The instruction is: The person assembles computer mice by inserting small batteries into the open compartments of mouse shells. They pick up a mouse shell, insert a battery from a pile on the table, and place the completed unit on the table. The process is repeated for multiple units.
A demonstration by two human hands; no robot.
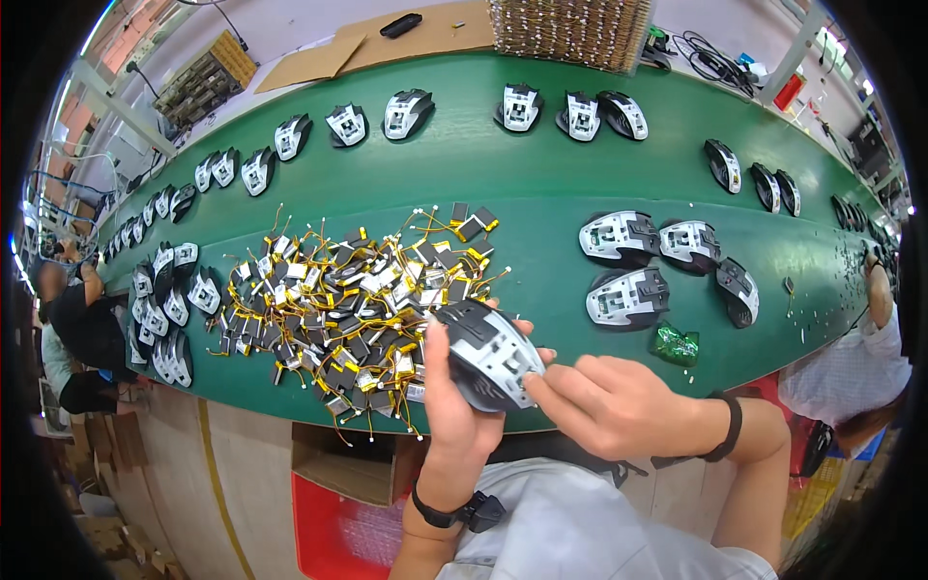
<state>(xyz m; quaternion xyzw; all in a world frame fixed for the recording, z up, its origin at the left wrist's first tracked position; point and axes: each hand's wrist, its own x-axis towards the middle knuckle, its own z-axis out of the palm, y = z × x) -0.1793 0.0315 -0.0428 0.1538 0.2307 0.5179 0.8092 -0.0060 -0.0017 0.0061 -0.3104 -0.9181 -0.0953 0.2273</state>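
My left hand (452, 396) is wrapped around a black and silver computer mouse (493, 353), tilted with its cut-out side up. At the mouse's right end, my right hand (604, 401) has its fingers closed in a pinch against the shell; whatever is between the fingertips is hidden. Just beyond and left of the mouse spreads a heap of small flat battery packs (338, 309) with yellow tape, thin wires and white plugs. To the right lie several more mice (628, 297), plus a crumpled green shiny packet (675, 344).
On the green bench (541, 237), another cluster of mice (159, 300) lies left of the batteries. A spaced row of mice (406, 114) runs along the far strip. Other people (87, 333) work at both ends. Below the front edge stands a red crate (319, 527) with a cardboard box.
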